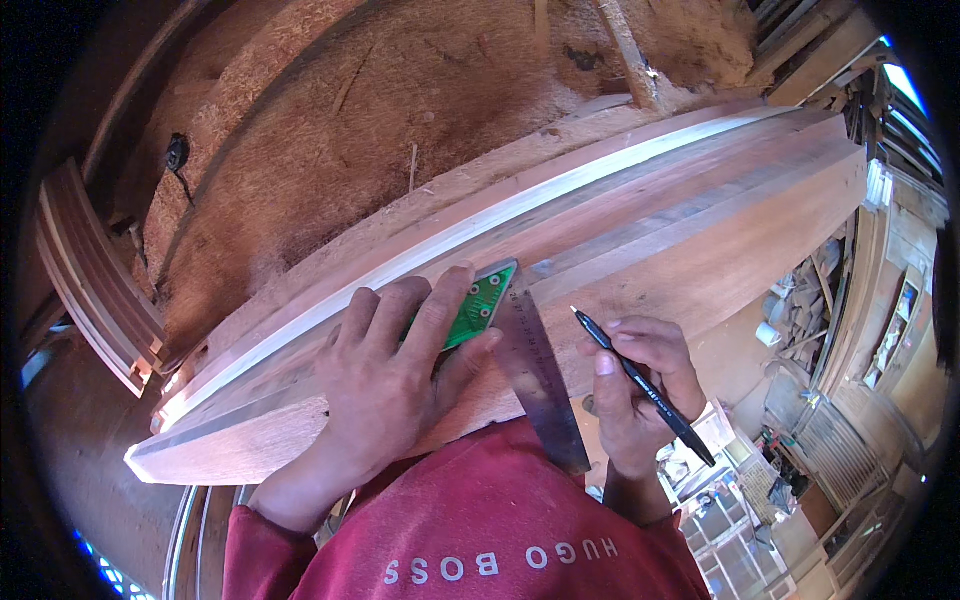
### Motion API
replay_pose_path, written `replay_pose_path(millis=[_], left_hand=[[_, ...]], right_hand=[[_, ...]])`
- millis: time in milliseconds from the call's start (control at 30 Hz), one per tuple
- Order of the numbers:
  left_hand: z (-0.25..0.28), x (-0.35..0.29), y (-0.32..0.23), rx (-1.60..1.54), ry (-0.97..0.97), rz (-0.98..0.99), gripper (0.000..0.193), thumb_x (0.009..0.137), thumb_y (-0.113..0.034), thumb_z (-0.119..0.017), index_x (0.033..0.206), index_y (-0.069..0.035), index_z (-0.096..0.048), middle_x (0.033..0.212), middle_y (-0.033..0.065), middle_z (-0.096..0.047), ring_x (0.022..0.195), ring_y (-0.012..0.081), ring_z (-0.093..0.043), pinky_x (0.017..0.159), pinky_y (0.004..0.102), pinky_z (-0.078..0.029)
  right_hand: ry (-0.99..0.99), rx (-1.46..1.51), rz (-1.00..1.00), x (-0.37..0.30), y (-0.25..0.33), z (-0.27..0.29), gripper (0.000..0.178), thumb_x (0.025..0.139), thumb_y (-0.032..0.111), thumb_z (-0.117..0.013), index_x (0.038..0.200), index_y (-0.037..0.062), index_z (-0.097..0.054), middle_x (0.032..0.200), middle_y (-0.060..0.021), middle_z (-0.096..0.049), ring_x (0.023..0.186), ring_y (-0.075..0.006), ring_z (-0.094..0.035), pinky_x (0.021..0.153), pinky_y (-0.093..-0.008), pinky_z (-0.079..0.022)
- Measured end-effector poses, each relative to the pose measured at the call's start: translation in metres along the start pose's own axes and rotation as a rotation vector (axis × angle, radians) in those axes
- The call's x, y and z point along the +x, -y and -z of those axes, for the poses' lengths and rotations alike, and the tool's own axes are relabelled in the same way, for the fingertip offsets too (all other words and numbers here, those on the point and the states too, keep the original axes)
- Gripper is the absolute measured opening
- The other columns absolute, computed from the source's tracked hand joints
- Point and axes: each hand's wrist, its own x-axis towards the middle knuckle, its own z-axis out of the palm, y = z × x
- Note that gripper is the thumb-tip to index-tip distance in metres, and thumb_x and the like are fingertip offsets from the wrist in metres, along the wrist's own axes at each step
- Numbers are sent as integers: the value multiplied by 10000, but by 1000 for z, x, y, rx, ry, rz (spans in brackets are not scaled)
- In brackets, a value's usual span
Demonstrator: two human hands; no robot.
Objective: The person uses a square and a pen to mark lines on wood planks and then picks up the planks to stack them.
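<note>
My left hand presses on a try square, its thumb and fingers about the green stock. The square's dark metal blade lies across the stacked wooden boards and reaches over their near edge toward my red shirt. Just right of the blade, my right hand is closed round a black pen. The pen's light tip points up and left, over the nearest board and apart from the blade. Part of the green stock is hidden under my left fingers.
Sawdust heaps cover the ground beyond the boards, with a wooden stick standing in them. More strips of wood are stacked at the left. Wood offcuts and a white cup are at the right.
</note>
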Motion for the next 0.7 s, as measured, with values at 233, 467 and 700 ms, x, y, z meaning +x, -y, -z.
replay_pose_path(millis=[233,467,700], left_hand=[[8,-4,8,-14,40,3,516,820,-418,-772,1223,-113,-669,949,40,-619,794,213,-595,634,337,-505],[11,-4,5,-60,91,39,605,739,-363,-843,1236,-77,-652,991,98,-668,854,280,-624,695,389,-528],[9,-5,5,-27,97,23,618,741,-409,-825,1244,-95,-650,1008,77,-657,855,255,-623,686,367,-529]], right_hand=[[5,15,6,-6,-2,-10,188,817,-12,-752,975,-6,-649,999,-195,-689,840,-211,-707,671,-262,-560],[24,0,57,-8,-3,-17,206,817,-20,-749,988,-8,-635,993,-188,-681,858,-233,-711,703,-287,-582],[40,-2,81,-10,-6,-19,201,832,-25,-736,995,-12,-618,998,-192,-667,864,-240,-707,708,-296,-598]])
